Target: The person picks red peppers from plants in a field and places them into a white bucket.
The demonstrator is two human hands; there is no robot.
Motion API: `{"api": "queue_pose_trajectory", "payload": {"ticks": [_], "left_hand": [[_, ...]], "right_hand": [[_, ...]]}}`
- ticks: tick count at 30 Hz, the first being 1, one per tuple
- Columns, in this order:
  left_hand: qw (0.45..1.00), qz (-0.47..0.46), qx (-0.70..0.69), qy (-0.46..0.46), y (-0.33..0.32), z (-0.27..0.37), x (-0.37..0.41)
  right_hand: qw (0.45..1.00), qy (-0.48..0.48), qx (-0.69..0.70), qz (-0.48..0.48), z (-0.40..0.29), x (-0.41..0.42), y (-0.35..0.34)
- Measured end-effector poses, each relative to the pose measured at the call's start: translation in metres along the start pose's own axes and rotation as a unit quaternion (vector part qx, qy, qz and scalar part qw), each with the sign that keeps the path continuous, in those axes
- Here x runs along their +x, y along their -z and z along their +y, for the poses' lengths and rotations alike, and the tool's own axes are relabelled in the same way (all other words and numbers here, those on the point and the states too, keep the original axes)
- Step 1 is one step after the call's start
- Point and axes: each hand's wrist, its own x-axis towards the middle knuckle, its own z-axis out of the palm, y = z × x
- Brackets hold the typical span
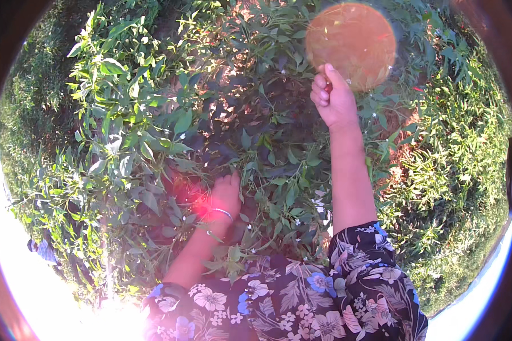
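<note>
My right hand (332,96) is raised over the leafy plants, fingers curled in and thumb pointing up. Something small and red, apparently a red chili pepper (328,87), shows between the curled fingers and palm. Lower and to the left, my left hand (227,196) reaches in among the stems of a pepper plant (277,187), a thin bracelet (224,212) at its wrist. Leaves and a red glare blur its fingertips, so whether it grips anything cannot be made out. Small white flowers (298,222) dot the foliage near both arms.
Dense green plants (115,68) stand at left, with sunlit rows (456,170) at right. Reddish soil (403,145) shows between them. A small red fruit (417,89) hangs right of my right hand. An orange lens flare covers foliage at the top. Bright glare whitens the lower left.
</note>
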Motion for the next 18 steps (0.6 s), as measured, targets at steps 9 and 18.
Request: {"api": "queue_pose_trajectory", "payload": {"ticks": [9,18], "left_hand": [[0.998,0.05,-0.024,-0.014,0.094,0.016,0.033],[0.966,0.179,0.058,-0.179,0.157,0.108,0.063]], "right_hand": [[0.925,0.024,-0.266,0.27,-0.017,-0.067,0.146],[0.939,-0.025,-0.247,0.238,0.074,-0.109,0.154]]}}
